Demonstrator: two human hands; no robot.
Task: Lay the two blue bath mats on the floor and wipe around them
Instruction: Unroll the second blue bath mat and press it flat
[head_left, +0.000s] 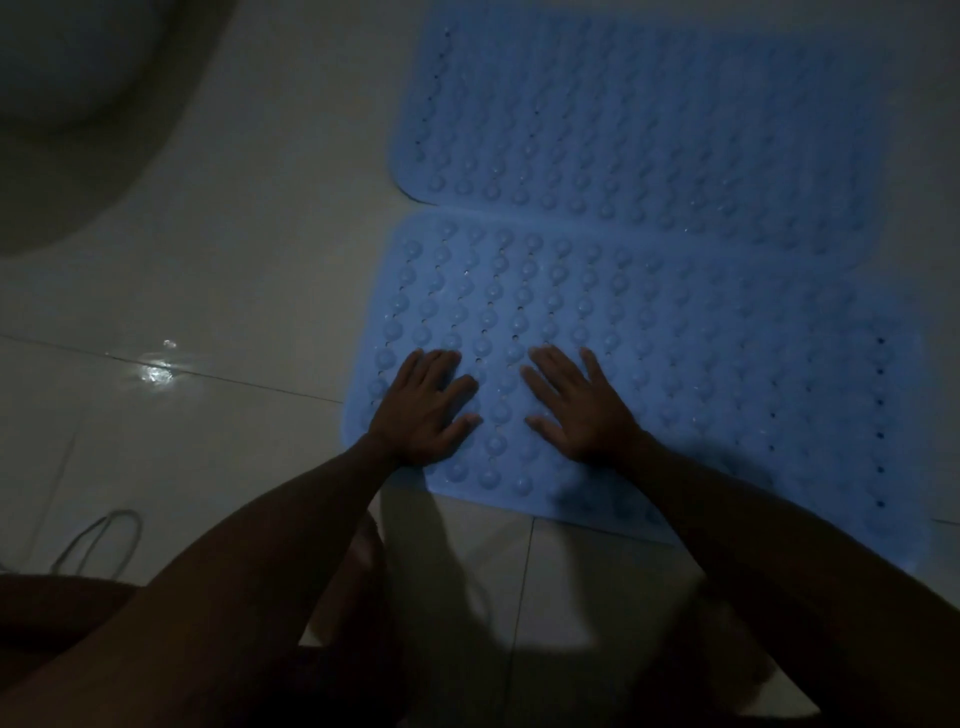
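My left hand (423, 402) and right hand (576, 402) press flat, fingers spread, grasping nothing, on the near studded blue rubber bath mat (675, 353), long axis running left-right, edge-to-edge with the far matching mat (649, 119).

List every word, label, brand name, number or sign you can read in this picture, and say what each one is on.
None: no readable text anywhere in this dim view.
Near blue mat: only raised bumps and holes, no lettering visible.
Far blue mat: the same, no lettering visible.
Tiled floor: only grout lines and a light reflection.
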